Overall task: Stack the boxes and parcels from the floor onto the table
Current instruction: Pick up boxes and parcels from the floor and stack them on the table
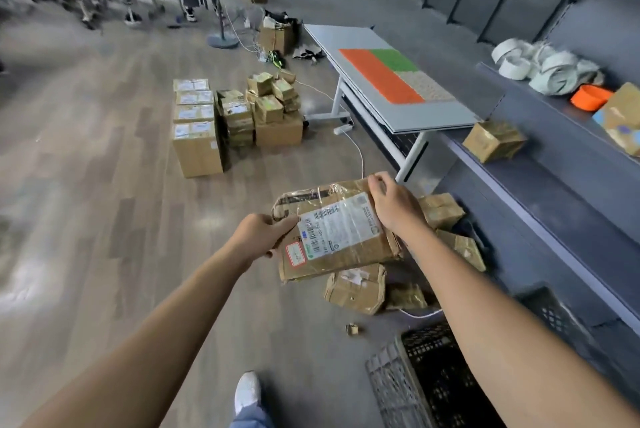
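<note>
A flat, crumpled cardboard parcel [337, 230] is held in the air above the floor [104, 185], in front of the body and over the loose boxes [356, 290] lying beside the shelving [554, 192]. The left hand [261, 235] is clamped on its near left edge, and the right hand [393, 205] is clamped on its far right corner, so each grip is closed on the parcel.

The parcel is judged to be light, since it is carried level by its edges alone. It looks soft rather than stiff: the cardboard is dented and creased, and the corners are crushed. Clear tape is wrapped over much of the top face, so that surface is probably slippery; the bare cardboard edges are the better places to be gripped, and support from two opposite sides is advised so that sagging in the middle is avoided.

The broad face with the white shipping label [337, 228] is turned upward. The long axis is judged to run from the near left to the far right, roughly toward the tabletop [433, 115], which lies well apart from it, ahead and to the right. A coloured mat [391, 75] is seen on that tabletop, and no parcel is seen there yet.
</note>
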